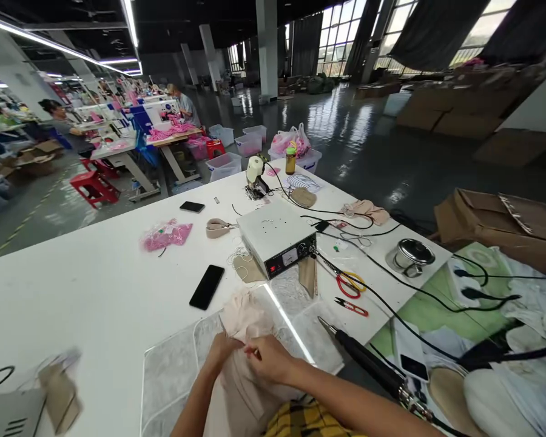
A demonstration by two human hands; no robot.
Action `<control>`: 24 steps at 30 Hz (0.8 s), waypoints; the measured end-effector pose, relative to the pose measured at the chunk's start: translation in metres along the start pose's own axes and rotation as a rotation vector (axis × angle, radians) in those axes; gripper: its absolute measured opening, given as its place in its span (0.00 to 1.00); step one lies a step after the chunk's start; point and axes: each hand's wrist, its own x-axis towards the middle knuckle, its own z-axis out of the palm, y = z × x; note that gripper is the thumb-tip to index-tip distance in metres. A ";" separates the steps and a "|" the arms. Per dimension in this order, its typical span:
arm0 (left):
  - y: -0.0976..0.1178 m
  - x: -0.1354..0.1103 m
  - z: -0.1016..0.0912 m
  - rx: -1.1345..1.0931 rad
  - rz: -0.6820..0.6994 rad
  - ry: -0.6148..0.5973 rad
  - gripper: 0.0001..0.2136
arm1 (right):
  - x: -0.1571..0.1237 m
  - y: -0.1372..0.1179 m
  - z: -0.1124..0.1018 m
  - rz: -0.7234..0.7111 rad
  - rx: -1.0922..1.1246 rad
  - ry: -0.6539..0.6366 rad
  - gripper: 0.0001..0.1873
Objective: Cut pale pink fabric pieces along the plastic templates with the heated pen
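Both my hands work a piece of pale beige fabric [243, 318] lying on a clear plastic sheet [173, 370] at the near edge of the white table [95, 285]. My left hand [221, 352] is closed on the fabric's lower edge. My right hand [268, 358] pinches the same fabric just beside it, fingers pressed together. A black-handled soldering-type tool [368, 364] lies to the right of my right arm, tip pointing toward the fabric.
A white control box [277, 237] sits behind the fabric, cables running right. A black phone [206, 286], red scissors [349, 284], red snips [352, 308], a metal lidded pot [412, 254], a pink bag [165, 235] and a small sewing device [255, 176] lie around. People work at distant tables [118, 145].
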 end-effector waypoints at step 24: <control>-0.058 -0.172 0.014 -1.109 -0.072 0.231 0.31 | -0.070 0.128 -0.020 0.450 0.692 0.099 0.17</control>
